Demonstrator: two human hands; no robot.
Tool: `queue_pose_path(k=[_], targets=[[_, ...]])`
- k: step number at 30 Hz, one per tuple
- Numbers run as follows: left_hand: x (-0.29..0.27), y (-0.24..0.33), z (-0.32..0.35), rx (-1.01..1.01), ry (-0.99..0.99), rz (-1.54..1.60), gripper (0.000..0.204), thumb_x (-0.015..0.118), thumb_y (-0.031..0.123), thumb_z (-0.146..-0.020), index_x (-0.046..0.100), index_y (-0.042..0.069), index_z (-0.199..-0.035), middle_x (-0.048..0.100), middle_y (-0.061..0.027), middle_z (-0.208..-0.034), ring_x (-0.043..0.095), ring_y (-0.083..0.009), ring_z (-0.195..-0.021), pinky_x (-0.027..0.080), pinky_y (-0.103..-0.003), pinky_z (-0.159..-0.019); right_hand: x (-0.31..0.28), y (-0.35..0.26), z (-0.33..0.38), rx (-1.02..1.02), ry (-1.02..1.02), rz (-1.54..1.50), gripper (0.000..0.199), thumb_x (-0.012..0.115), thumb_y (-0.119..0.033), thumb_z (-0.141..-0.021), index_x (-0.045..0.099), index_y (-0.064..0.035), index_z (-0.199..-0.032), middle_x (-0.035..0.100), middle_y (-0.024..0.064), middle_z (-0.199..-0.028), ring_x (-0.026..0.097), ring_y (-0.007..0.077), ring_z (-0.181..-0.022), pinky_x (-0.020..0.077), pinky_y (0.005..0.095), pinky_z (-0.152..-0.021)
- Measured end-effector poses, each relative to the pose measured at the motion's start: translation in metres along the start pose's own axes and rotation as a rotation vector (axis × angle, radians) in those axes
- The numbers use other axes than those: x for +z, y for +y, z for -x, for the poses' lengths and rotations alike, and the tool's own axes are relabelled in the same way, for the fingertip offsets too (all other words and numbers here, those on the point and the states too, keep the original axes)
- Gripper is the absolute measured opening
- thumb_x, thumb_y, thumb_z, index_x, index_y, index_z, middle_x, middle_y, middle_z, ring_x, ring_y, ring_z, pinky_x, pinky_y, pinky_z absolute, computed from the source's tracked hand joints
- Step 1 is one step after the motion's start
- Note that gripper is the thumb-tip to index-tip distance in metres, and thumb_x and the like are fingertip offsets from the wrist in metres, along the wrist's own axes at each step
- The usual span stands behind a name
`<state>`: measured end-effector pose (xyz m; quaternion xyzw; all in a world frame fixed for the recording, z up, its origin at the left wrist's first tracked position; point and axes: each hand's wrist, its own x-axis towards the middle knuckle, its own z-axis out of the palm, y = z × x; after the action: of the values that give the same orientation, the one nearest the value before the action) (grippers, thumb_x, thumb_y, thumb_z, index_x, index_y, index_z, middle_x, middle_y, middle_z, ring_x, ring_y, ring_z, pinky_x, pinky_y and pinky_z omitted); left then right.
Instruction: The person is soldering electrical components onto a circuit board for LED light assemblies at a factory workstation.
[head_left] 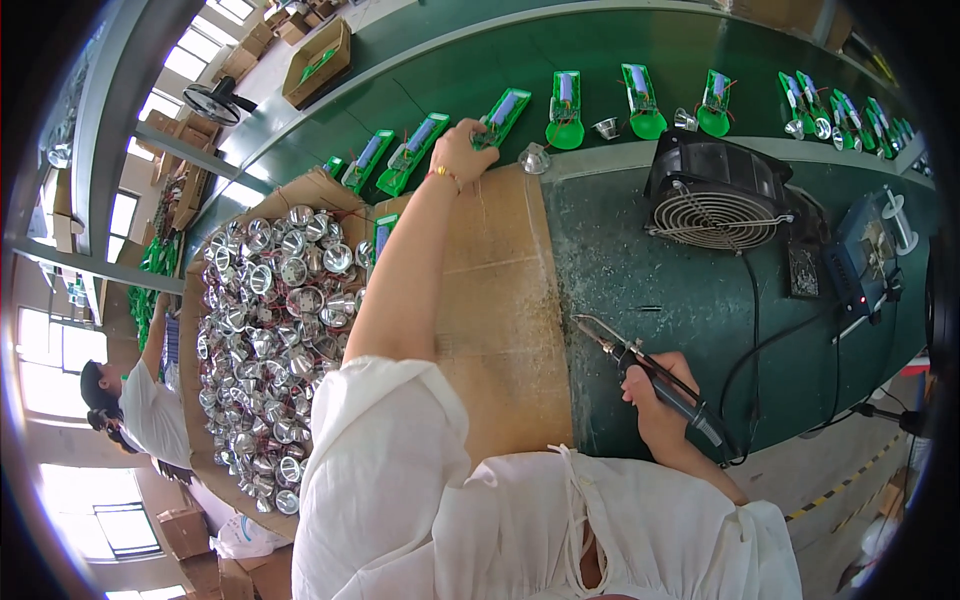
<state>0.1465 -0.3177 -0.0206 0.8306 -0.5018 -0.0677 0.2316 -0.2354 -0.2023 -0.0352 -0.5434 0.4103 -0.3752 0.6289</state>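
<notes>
My left hand [466,152] reaches to the far side of the bench, fingers curled over the near end of a green plastic lamp housing [506,108] with a cylindrical battery and wires inside. Just right of that hand sits a loose silver reflector cup [535,158]. In my right hand [660,398] is a soldering iron [690,405], its tip pointing up and left over the green mat beside the cardboard sheet [500,300]. More green housings [565,110] stand in a row along the back, some with reflector cups [607,128] beside them.
A cardboard box [340,190] full of wired reflector cups stands at the left. To the right are a black fan [720,195] with a round wire guard, a blue soldering station [860,255] and black cables. A person [150,400] works at the far left.
</notes>
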Motion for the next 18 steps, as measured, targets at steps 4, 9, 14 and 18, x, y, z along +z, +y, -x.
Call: queue_pose_path(k=[4,9,14,18], targets=[[-0.019,0.025,0.071,0.092,0.049,-0.099,0.041,0.065,0.029,-0.065,0.059,0.006,-0.097,0.058,-0.0159,-0.098,0.059,-0.0319,-0.087,0.048,-0.039,-0.078,-0.004,0.006,-0.002,-0.009,0.004,-0.021,0.015,0.064,-0.006,-0.079,0.052,0.0006,-0.085,0.06,0.006,-0.066,0.057,0.0081,-0.056,0.0461,0.0218,-0.051],[-0.028,0.066,0.231,0.121,0.157,-0.013,0.041,0.07,0.029,-0.066,0.053,0.007,-0.096,0.051,-0.0134,-0.101,0.059,-0.0328,-0.076,0.05,-0.041,-0.063,-0.005,0.002,0.0,-0.065,0.042,0.008,0.013,0.06,-0.007,-0.082,0.051,0.0004,-0.088,0.057,0.0071,-0.064,0.054,0.0087,-0.053,0.0449,0.0214,-0.05],[-0.048,0.051,0.298,-0.154,0.349,-0.016,0.041,0.074,0.036,-0.064,0.057,0.008,-0.09,0.056,-0.0079,-0.086,0.06,-0.0263,-0.072,0.05,-0.037,-0.057,-0.003,0.006,-0.002,-0.144,0.032,0.021,0.014,0.06,-0.01,-0.083,0.051,0.0,-0.088,0.057,0.007,-0.064,0.051,0.0085,-0.05,0.0409,0.0195,-0.046],[-0.07,0.026,0.266,-0.249,0.388,-0.119,0.027,0.072,0.031,-0.068,0.063,0.008,-0.078,0.057,-0.006,-0.082,0.058,-0.0251,-0.076,0.047,-0.037,-0.064,-0.002,0.008,0.003,-0.16,0.065,0.012,0.014,0.06,-0.01,-0.083,0.051,0.0002,-0.087,0.057,0.0068,-0.064,0.051,0.0086,-0.05,0.0409,0.0194,-0.046]])
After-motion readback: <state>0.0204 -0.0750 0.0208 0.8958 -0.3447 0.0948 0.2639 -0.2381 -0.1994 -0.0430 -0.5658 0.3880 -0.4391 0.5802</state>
